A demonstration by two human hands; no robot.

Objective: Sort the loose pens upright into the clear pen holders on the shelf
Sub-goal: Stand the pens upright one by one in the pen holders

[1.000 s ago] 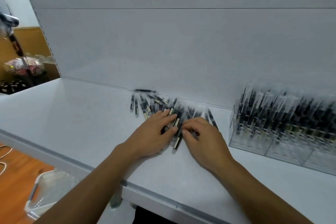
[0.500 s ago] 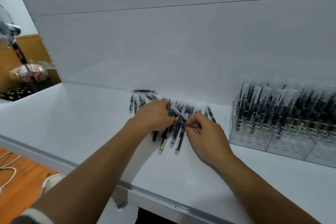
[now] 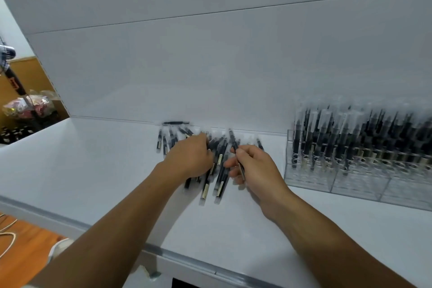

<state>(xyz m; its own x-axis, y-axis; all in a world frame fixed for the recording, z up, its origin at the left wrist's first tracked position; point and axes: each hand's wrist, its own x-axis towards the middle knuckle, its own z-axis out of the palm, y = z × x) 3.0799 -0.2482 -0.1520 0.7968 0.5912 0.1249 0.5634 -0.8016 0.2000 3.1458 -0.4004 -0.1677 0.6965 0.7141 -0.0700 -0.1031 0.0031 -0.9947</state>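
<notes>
Right hand [image 3: 253, 166] has just pinched one pen [image 3: 233, 141] up off the loose pens [image 3: 219, 163], so I'd say pen holders [image 3: 311, 177] next. Left hand [image 3: 189, 159] curls over the pile; grip unclear.

Matt white shelf [image 3: 93, 170], clear glossy plastic pen holders [image 3: 350, 184], wooden floor [image 3: 28, 241].

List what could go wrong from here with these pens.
1. The right hand pinches one pen only at the fingertips; it may slip on the way over.
2. The clear pen holders look crowded with upright pens, so inserting it could knock neighbours.
3. The left hand rests on the loose pens; a sweep might roll some toward the shelf edge.
</notes>
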